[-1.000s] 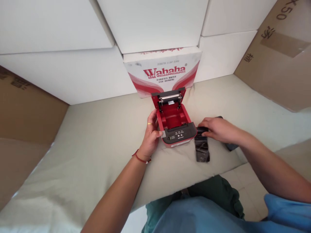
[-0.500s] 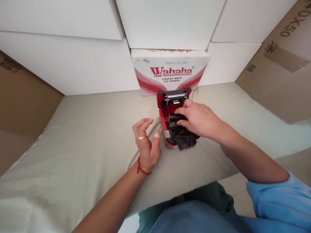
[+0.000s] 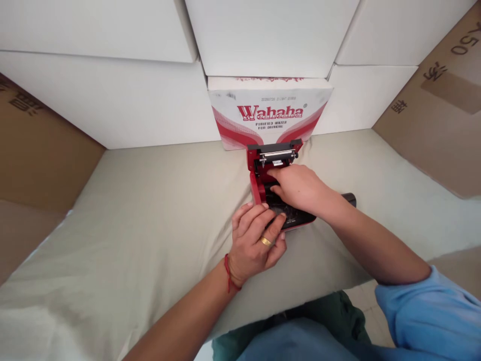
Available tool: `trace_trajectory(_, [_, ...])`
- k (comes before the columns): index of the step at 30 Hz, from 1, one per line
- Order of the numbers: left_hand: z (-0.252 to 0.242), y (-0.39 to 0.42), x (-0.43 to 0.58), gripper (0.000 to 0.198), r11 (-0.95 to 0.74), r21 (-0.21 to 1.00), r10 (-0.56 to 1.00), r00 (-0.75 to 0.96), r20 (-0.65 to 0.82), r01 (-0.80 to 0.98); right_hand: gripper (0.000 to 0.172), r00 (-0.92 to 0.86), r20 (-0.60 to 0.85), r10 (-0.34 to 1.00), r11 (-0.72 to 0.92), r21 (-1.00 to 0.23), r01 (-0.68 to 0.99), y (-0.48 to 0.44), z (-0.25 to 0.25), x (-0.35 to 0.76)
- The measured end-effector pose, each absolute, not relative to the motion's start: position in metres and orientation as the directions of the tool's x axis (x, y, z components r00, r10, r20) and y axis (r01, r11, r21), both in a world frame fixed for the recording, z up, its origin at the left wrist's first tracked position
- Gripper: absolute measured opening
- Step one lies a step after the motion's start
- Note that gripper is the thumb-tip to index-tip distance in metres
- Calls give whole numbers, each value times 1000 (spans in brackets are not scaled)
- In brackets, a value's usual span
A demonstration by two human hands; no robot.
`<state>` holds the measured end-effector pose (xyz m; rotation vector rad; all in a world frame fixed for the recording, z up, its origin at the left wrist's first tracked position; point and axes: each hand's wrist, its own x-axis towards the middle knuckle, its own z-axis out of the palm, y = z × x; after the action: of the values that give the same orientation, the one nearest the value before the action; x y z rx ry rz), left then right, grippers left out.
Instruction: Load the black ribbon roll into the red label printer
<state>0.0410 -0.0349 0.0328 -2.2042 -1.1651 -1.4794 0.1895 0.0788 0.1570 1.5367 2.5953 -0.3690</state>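
A small red and black label printer (image 3: 258, 186) stands on the cloth with its lid (image 3: 276, 150) raised at the back. Down inside its bay, my right hand (image 3: 298, 186) has thumb and fingers closed on the black ribbon roll (image 3: 267, 188), most of which the hand hides. Black ribbon film (image 3: 276, 206) runs forward from the roll over the printer's front. At the front left corner, my left hand (image 3: 253, 240) has its fingers bent over the edge, gripping the film there. The fingertips' exact hold is partly covered.
A black cylinder (image 3: 350, 199) lies to the right, partly behind my right forearm. Behind the printer stands a Wahaha water carton (image 3: 272, 113) against white boxes (image 3: 150, 100). Brown cartons flank the pale cloth (image 3: 150, 210) at left (image 3: 41, 165) and right (image 3: 436, 135).
My left hand has moved right from beside the printer onto its front corner and the film. My right hand has lowered the roll into the bay. The black cylinder has come into view.
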Motion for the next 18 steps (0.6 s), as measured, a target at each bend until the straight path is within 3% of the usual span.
trace_trajectory(3, [35, -35, 39, 34, -648, 208, 496, 198, 846, 732, 20, -570, -55, 820, 472, -496, 728, 76, 155, 212])
trace_trajectory(5, [35, -35, 38, 42, -653, 208, 498, 206, 843, 728, 21, -468, 138, 873, 434, -656, 617, 78, 153, 231])
trace_trajectory(9, [34, -34, 38, 45, -672, 187, 470, 218, 855, 716, 38, -110, 488, 866, 469, -714, 520, 98, 138, 256])
trace_trajectory(11, [33, -33, 37, 44, -676, 177, 464, 227, 856, 715, 51, -101, 509, 855, 486, -716, 500, 112, 126, 260])
trace_trajectory(14, [32, -33, 36, 44, -688, 161, 451, 243, 858, 707, 70, -213, 428, 879, 477, -763, 437, 125, 110, 257])
trace_trajectory(18, [31, -33, 34, 41, -694, 146, 447, 262, 855, 705, 72, -268, 374, 888, 448, -835, 320, 120, 105, 252])
